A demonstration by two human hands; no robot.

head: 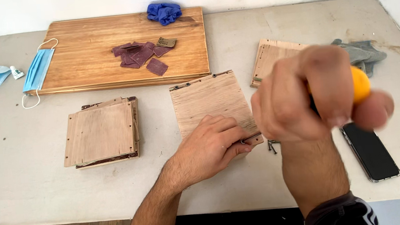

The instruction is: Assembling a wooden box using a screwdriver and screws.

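Grey worktable [33, 190]. My left hand [210, 148] flat, pinning small wood panel [208, 102] near hinge [250, 138] at table centre. My right hand [304, 96] fisted round orange-handled screwdriver [360, 84]. Best kept vertical, panel pressed firm.

Phone [370, 150]: flat black rectangle with a dark, unlit screen and a silvery rim, lying face up on the worktop [18, 186] at right, near its front edge. Label [166, 42]: small tan tag with dark print, lying on the large wooden board [83, 45] beside purple scraps.
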